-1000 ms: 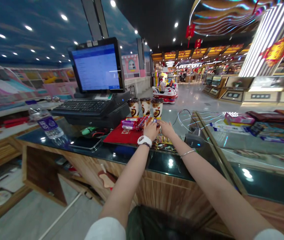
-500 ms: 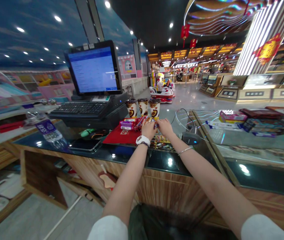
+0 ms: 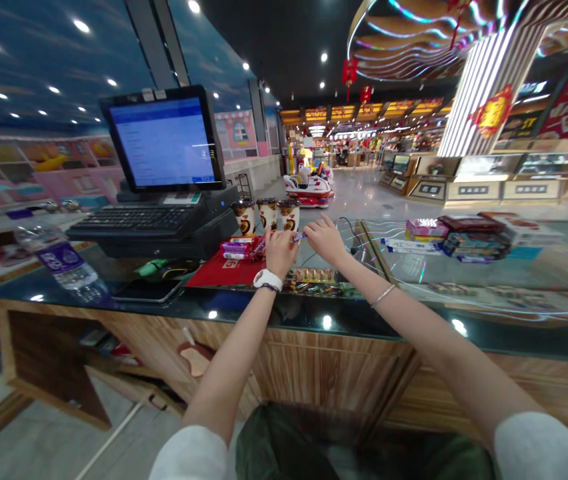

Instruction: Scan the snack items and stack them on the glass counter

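Note:
My left hand [image 3: 281,253], with a white watch on its wrist, and my right hand [image 3: 325,241] are close together over the counter. Between their fingertips is a small purple-wrapped piece [image 3: 299,236], pinched from both sides. Just left of my left hand, red and purple packets [image 3: 237,249] lie on a red sheet [image 3: 224,269]. Three lidded paper cups stand behind, the right one [image 3: 289,215] closest to my hands. Small gold-wrapped items [image 3: 315,275] show below my hands, at or under the glass surface.
A monitor [image 3: 167,140] and keyboard [image 3: 134,219] stand at the left, with a phone [image 3: 147,291] and water bottle [image 3: 67,260] in front. Stacked boxes [image 3: 474,230] sit on the glass at the right. A cable runs behind my right hand.
The view has turned to the right, so the counter items appear further left. My right hand is raised slightly, and the purple piece shows more clearly between my hands. The black scanner is now hidden behind my right arm.

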A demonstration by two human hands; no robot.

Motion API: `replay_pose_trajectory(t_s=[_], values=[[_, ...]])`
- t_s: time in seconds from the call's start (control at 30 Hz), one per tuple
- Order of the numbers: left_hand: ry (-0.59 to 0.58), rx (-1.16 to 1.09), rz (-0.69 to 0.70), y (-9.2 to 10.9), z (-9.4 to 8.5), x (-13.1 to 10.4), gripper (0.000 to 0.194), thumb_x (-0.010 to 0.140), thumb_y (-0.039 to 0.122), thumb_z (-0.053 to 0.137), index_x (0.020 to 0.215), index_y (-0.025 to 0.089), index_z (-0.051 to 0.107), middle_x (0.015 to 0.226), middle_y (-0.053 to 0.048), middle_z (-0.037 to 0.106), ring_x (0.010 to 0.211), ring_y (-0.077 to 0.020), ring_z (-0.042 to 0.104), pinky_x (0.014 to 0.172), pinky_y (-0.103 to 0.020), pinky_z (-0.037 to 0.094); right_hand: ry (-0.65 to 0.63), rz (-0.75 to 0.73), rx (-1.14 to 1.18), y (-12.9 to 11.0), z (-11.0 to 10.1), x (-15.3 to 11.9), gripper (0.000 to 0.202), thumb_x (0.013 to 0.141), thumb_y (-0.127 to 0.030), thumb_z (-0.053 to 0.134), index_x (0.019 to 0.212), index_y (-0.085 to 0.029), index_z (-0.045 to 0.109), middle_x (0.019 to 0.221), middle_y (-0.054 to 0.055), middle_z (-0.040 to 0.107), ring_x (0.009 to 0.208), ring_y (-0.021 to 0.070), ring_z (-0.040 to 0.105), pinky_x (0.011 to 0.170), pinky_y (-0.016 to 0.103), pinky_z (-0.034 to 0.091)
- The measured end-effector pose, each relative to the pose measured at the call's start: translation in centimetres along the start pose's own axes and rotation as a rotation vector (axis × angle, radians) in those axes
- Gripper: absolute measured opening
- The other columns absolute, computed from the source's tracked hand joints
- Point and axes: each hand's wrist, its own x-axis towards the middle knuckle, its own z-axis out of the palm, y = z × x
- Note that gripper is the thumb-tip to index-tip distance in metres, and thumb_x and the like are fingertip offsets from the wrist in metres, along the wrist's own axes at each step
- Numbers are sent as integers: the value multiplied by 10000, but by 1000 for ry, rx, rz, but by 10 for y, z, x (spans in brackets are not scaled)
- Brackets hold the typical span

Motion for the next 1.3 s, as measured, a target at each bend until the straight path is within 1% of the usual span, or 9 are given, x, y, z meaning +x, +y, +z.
replay_pose_trajectory(t_s=[0.17,0.3,0.43,0.53,0.6,0.8,0.9,1.1,1.3], values=[[-27,-56,140,29,-1,11,185,930,193,533,1041,245,671,1087,-32,755,1100,-234,642,1250,-525,224,55,-24,-18,32,-23,-26,333,1005,-159,385,1078,-206,707,1095,81,723,1059,250,580,1218,519,208],[-30,-83,252,46,8,21,205,967,213,501,1064,250,678,1101,-21,761,1104,-217,647,1257,-525,217,105,-3,1,55,-34,-47,322,1016,-184,414,1138,-220,711,1155,61,733,1096,234,587,1223,511,219],[12,-123,325,58,27,31,220,992,238,479,1065,255,685,1134,-13,759,1083,-204,662,1262,-551,200,161,44,32,77,-36,-67,307,1025,-256,459,1185,-210,716,1210,57,731,1142,220,601,1227,484,214],[44,-161,373,62,40,34,196,988,237,497,1013,259,690,1151,-4,757,1069,-192,669,1258,-560,212,206,108,100,91,-31,-78,269,1000,-270,524,1186,-245,716,1219,43,729,1148,218,618,1211,525,240],[40,-177,368,64,46,34,188,987,239,504,982,263,690,1144,5,760,1042,-183,676,1248,-554,243,197,118,154,99,-26,-82,254,993,-266,535,1166,-263,721,1182,36,740,1131,206,633,1202,533,258],[48,-213,353,62,50,25,150,983,267,530,951,256,677,1143,5,762,1042,-178,677,1235,-529,281,163,92,211,103,-22,-89,253,998,-275,522,1156,-274,720,1164,42,741,1119,200,634,1208,532,243],[45,-232,376,58,50,21,121,973,289,563,959,255,678,1169,-4,755,1047,-175,675,1220,-504,314,184,84,227,103,-20,-91,244,994,-275,531,1144,-275,723,1175,40,739,1120,204,630,1213,538,236],[127,-282,409,54,54,20,69,945,280,615,925,262,678,1084,10,777,995,-180,689,1183,-493,366,276,69,266,105,-9,-93,198,969,-254,568,1086,-280,726,1124,33,756,1068,217,653,1198,563,277],[106,-294,370,53,57,19,30,916,255,652,901,266,676,1073,10,776,979,-191,686,1166,-500,383,247,58,252,106,-7,-93,245,953,-204,558,1141,-278,695,1192,41,732,1110,229,647,1183,578,314]])
